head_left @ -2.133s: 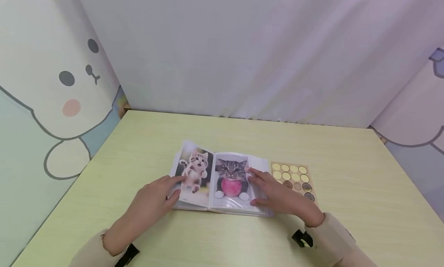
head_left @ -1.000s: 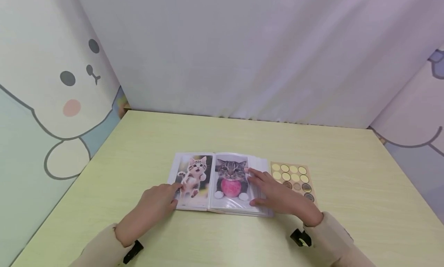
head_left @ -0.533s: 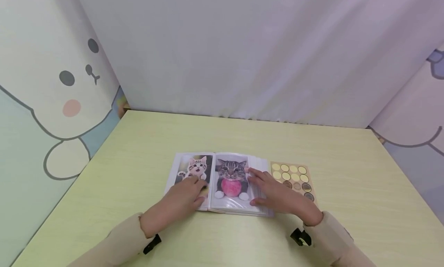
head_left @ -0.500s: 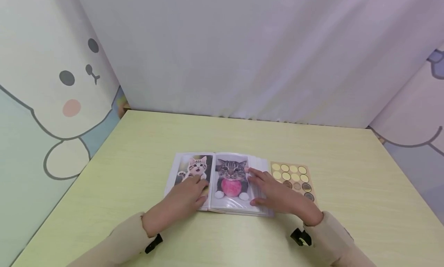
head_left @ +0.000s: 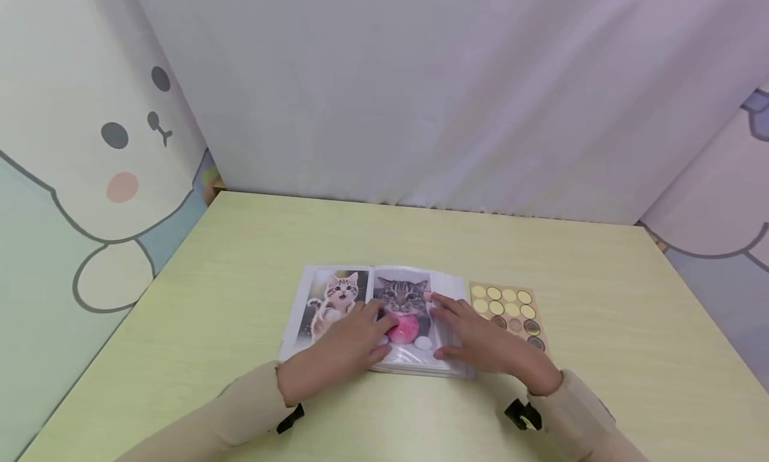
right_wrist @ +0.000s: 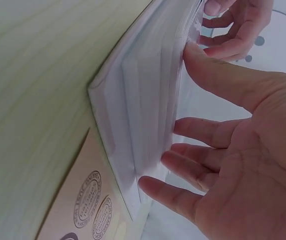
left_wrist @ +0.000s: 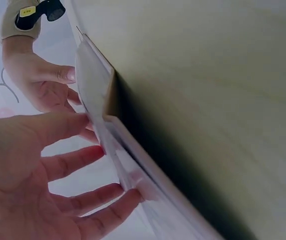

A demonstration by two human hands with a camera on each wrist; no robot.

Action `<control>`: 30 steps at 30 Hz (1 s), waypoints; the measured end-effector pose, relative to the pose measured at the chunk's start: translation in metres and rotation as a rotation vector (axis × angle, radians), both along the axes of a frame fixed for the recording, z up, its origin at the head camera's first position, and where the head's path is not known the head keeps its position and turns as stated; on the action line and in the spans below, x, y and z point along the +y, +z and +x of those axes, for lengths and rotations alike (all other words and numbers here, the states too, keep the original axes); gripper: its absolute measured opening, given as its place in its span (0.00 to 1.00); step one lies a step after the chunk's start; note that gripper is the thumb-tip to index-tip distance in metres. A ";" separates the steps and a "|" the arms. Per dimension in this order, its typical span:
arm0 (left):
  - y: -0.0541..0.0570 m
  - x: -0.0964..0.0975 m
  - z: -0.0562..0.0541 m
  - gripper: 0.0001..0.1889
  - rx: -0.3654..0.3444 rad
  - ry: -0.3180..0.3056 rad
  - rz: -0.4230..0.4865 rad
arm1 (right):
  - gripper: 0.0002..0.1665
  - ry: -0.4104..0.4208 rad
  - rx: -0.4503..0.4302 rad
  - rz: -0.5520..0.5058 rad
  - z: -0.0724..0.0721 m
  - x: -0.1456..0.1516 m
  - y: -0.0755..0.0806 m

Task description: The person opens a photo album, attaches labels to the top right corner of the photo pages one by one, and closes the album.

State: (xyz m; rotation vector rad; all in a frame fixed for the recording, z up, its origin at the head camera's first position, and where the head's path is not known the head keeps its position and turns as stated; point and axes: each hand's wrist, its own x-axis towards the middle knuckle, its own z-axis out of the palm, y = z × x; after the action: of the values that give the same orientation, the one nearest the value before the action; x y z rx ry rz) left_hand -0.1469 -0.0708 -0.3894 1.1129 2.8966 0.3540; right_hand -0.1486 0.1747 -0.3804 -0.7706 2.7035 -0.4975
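A photo album (head_left: 449, 287) lies open on the table, its page stack seen from the side in the right wrist view. The left page carries a kitten photo (head_left: 338, 294); on the right is a grey cat photo (head_left: 404, 287) with a pink ball. My left hand (head_left: 345, 345) reaches across the lower left page, its spread fingertips touching the album around the spine and the right photo's edge. It covers the kitten photo's lower part. Along the right page's outer edge rests my right hand (head_left: 483, 340), fingers extended and apart. Neither hand pinches a page.
Just right of the album lies a tan sheet of round stickers (head_left: 510, 302), gold and dark, partly behind the right hand. The pale wooden table (head_left: 270, 235) extends around them. A light curtain (head_left: 420, 101) hangs behind its far edge.
The left page, raised at first under my left hand, now lies flat. That hand has slid rightward over the kitten photo to the spine. My right hand has stayed in place.
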 end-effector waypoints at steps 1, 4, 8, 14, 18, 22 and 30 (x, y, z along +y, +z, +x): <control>0.000 0.001 0.000 0.21 0.015 -0.009 -0.020 | 0.42 -0.002 -0.001 -0.001 0.000 0.000 0.000; 0.003 0.003 0.001 0.22 0.031 -0.014 -0.071 | 0.42 0.001 0.002 -0.014 0.000 0.001 -0.001; 0.006 0.006 0.002 0.23 0.006 0.001 -0.108 | 0.42 0.014 0.008 -0.030 0.000 0.002 -0.001; 0.007 0.007 0.003 0.25 -0.032 0.019 -0.111 | 0.38 -0.013 0.013 -0.013 -0.002 0.004 0.002; 0.006 0.007 0.003 0.25 -0.040 0.025 -0.098 | 0.33 -0.072 0.027 -0.054 -0.007 0.013 0.009; 0.006 0.008 0.004 0.25 -0.049 0.035 -0.093 | 0.26 -0.118 0.100 -0.128 -0.016 0.033 0.017; 0.005 0.009 0.005 0.25 -0.048 0.045 -0.110 | 0.16 -0.188 0.183 -0.137 -0.029 0.073 0.024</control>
State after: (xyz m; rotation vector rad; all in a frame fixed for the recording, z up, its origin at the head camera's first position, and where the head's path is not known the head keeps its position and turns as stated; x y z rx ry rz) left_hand -0.1416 -0.0618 -0.3843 1.0110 2.8641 0.2161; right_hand -0.1779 0.2480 -0.3561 -0.6266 2.9545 -0.6932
